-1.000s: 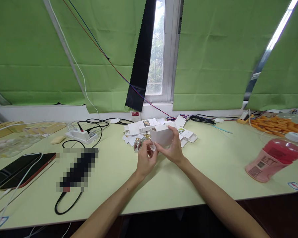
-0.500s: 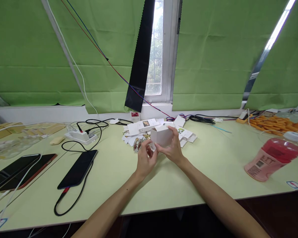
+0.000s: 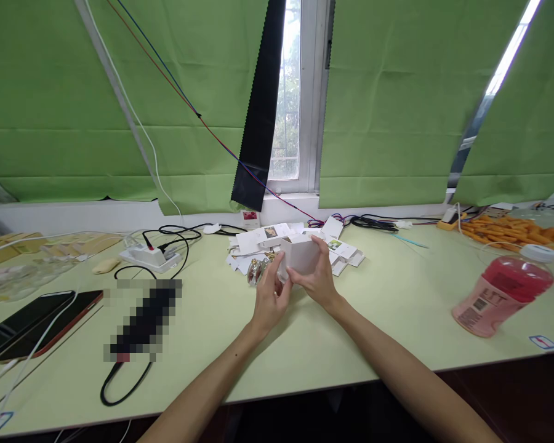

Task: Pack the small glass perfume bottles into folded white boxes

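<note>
white box (image 3: 303,255) looks mostly squared up tbh, left hand (image 3: 269,300) and right hand (image 3: 322,282) both gripping it, flattened cartons (image 3: 250,242) untouched behind

The left arm (image 3: 212,378) is slanting toward one-thirty, the right arm (image 3: 397,357) toward ten-thirty; the left hand (image 3: 268,298) is curling its fingers (image 3: 274,269), the right hand (image 3: 319,277) is gripping.

White box (image 3: 303,257), pale yellow-green table (image 3: 397,301), green blinds (image 3: 406,123), pink bottle label (image 3: 479,306)

left forearm (image 3: 213,379): bare, small dark spot (image 3: 236,355) | right forearm (image 3: 397,361): bare | left hand (image 3: 268,301): bare | right hand (image 3: 321,280): bare
</note>
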The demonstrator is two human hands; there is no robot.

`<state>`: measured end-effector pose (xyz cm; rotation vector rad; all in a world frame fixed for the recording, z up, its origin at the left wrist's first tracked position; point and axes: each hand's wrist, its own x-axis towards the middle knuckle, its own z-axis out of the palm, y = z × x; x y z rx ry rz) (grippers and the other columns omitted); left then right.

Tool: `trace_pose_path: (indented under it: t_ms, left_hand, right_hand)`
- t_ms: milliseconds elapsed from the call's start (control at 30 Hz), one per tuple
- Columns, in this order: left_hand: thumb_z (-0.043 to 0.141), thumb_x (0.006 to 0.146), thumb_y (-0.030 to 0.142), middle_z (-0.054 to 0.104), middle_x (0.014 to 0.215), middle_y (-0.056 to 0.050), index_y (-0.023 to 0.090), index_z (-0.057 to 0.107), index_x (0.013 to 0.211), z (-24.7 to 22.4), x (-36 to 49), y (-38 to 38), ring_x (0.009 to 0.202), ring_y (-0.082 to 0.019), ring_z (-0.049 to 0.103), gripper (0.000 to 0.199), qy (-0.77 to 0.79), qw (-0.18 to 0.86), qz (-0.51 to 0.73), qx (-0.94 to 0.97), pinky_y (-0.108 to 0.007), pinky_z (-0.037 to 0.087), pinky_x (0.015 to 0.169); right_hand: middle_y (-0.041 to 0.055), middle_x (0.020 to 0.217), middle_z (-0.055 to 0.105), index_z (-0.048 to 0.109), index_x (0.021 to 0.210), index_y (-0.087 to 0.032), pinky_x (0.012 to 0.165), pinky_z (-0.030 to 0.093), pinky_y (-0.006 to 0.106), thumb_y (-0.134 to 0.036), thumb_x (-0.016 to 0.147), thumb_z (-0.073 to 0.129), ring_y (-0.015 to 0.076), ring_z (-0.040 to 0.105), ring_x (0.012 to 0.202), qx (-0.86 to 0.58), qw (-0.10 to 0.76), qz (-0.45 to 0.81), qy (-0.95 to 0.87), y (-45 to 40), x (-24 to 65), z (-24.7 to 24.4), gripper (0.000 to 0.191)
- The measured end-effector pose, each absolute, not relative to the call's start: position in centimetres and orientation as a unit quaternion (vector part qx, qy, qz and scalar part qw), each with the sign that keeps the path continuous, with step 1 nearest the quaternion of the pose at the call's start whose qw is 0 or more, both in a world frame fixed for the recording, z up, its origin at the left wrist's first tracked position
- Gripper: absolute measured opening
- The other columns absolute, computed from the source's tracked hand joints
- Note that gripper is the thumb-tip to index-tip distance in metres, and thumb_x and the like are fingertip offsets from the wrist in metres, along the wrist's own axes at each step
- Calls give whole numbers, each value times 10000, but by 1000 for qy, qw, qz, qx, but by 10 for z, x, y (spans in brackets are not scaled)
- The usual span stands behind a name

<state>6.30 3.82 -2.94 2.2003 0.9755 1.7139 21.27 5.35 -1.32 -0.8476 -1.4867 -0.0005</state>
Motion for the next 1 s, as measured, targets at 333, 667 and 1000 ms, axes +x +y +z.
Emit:
trace_pose_path:
  t_ms: [333, 667, 1000]
  left_hand:
    - [570, 961, 260, 614, 1289, -112, 318, 335, 1550, -26, 60, 41, 566, -59, 453, 637, 350, 87, 564, 743, -206, 468, 495]
    - [598, 945, 264, 631, 1245, -87, 316, 355, 1536, -22, 60, 41, 571, -52, 434, 641, 352, 89, 571, 736, -183, 448, 483]
    - [664, 896, 328, 632, 986, -26, 298, 393, 1514, -17, 59, 39, 508, -46, 405, 675, 389, 109, 589, 700, -191, 423, 470]
  right_hand:
    - [129, 1394, 485, 308, 1463, -258, 1046, 487, 473, -390, 768, 785, 289, 528, 1266, -387, 639, 35, -664, 52, 212, -15, 853]
    - [130, 1419, 480, 302, 1492, -261, 1076, 467, 469, -424, 849, 710, 283, 503, 1309, -379, 638, 48, -668, 51, 212, -13, 780]
    - [123, 1272, 549, 374, 1436, -252, 913, 541, 439, -364, 886, 662, 242, 576, 1091, -370, 684, 8, -628, 53, 214, -9, 631]
